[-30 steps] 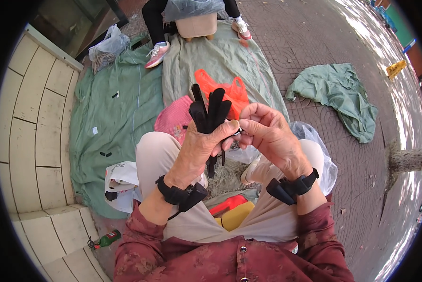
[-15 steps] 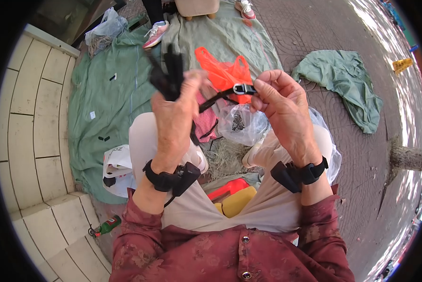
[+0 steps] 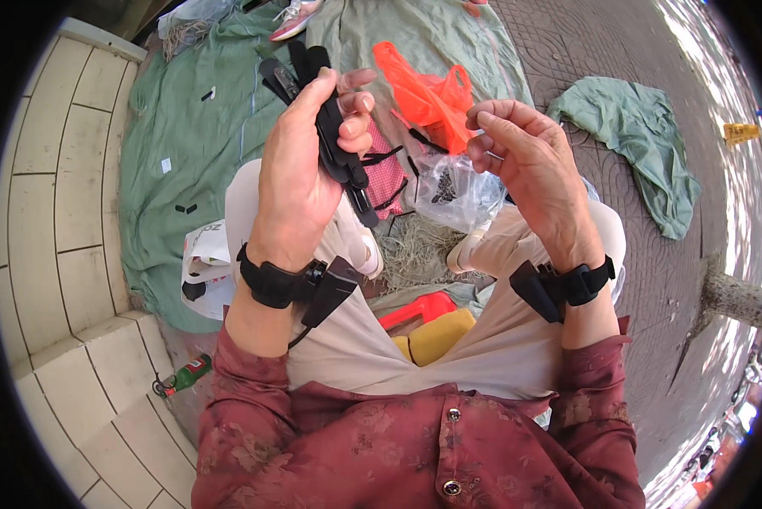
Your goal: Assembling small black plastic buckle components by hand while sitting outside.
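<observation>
My left hand (image 3: pixel 292 187) is closed round a bundle of flat black straps (image 3: pixel 340 153), their rounded ends sticking out above and below the fingers. My right hand (image 3: pixel 538 165) is held up to the right of it, thumb and fingertips pinched together. A tiny pale glint shows at those fingertips, too small to name. Below and between the hands lie a pink checked cloth (image 3: pixel 378 180) with thin black strips across it and a clear plastic bag (image 3: pixel 474 199) with small dark pieces inside. An orange-red plastic bag (image 3: pixel 423 95) stands just beyond.
A green ground sheet (image 3: pixel 182 246) spreads ahead and to the left, beside a tiled ledge (image 3: pixel 37 229). A white bag (image 3: pixel 207 284) sits by my left knee, a green bottle (image 3: pixel 187 375) lower left. Another green cloth (image 3: pixel 631 140) and a tree trunk (image 3: pixel 737 301) are at right.
The black strap with a metal buckle that stretched between my hands no longer shows in my right fingers. My left hand has turned, bringing the bundle more into view.
</observation>
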{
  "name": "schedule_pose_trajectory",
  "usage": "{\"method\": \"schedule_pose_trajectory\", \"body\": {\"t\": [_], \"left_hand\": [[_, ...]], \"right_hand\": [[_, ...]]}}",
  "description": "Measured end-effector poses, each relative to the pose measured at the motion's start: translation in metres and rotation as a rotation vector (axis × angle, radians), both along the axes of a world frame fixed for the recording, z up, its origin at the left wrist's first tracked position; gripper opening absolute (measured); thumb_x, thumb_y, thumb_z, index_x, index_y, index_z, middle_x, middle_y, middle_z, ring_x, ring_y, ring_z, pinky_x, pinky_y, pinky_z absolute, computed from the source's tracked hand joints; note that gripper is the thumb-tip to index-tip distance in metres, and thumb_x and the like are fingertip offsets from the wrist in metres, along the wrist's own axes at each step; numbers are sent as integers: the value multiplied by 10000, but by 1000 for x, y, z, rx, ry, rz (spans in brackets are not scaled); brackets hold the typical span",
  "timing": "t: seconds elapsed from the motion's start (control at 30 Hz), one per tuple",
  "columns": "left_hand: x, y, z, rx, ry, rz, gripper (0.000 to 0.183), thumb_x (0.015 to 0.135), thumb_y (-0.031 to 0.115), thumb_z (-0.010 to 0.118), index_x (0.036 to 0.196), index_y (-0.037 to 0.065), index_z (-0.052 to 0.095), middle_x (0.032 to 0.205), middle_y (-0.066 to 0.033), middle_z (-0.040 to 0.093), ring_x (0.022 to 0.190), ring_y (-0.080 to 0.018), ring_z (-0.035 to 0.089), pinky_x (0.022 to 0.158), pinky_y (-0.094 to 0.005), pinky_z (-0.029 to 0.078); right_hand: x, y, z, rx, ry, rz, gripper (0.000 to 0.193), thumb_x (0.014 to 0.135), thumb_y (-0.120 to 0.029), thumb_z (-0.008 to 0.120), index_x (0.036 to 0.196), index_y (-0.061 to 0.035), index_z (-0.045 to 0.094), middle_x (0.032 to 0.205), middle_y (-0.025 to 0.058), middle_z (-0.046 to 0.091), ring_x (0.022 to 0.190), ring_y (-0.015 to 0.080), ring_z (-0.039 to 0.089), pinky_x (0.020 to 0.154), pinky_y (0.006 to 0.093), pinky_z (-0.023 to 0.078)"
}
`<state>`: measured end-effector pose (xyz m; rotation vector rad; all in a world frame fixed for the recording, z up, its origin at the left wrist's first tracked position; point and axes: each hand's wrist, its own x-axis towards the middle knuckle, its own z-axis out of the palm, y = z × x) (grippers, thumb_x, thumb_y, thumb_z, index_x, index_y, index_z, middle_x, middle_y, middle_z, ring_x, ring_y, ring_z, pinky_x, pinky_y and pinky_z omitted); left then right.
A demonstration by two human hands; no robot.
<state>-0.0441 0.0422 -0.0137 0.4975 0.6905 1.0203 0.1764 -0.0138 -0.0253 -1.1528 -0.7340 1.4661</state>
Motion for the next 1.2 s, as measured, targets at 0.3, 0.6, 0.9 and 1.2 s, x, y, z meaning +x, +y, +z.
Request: {"method": "schedule_pose_trajectory", "body": {"t": [0.3,0.6,0.9,1.2], "left_hand": [[-6,-1,-1,-10,-5,-59,358,1017,223,472,1152,-107,499,789,-46,520,539,-44,396,482,-188,337],[-15,5,-3,33,-60,-92,352,991,248,521,1163,-59,518,811,-8,498,555,-34,399,492,-176,335],[-57,4,1,172,-150,-57,351,980,183,521,1149,-123,495,849,-46,506,595,-43,416,517,-172,348],[-54,1,6,59,-81,40,336,993,196,509,1136,-108,505,800,-40,503,549,-37,397,484,-175,328]], "right_hand": [[9,-1,-3,23,23,59,141,918,-134,639,975,-6,650,854,47,659,672,100,582,640,237,464],[24,1,6,-152,-7,224,117,931,-120,622,977,-16,649,803,31,649,655,90,591,609,237,473],[68,22,49,-96,-312,363,145,947,-132,599,1028,-19,641,853,29,659,681,91,601,617,242,488],[40,0,-159,-412,-57,433,221,925,-91,594,1107,25,638,991,80,688,835,163,661,790,286,538]]}}
